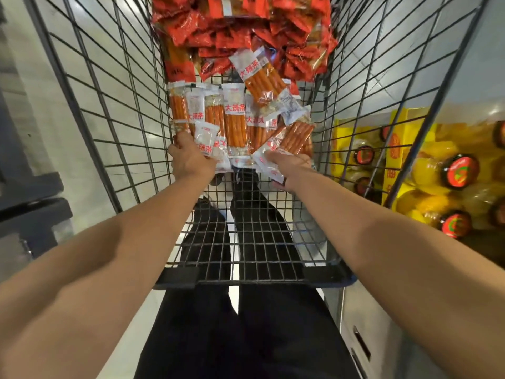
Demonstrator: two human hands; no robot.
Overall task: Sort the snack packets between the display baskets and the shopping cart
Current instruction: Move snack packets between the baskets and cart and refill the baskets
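Fingers of both hands curl round clear stick packets (235, 124) lying in the cart (114, 110) — left hand (191, 160) at the near-left ones, right hand (289, 162) pinching one's white end. Gathering step, likely; next, lift the bunch clear without dropping strays.

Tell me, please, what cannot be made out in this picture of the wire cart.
- Head view: red foil snack packets, pile cut off by the top edge.
- Left hand: fingertips hidden behind clear packets of orange sticks.
- Right hand: fingers hidden under a packet.
- Display baskets: not in view.
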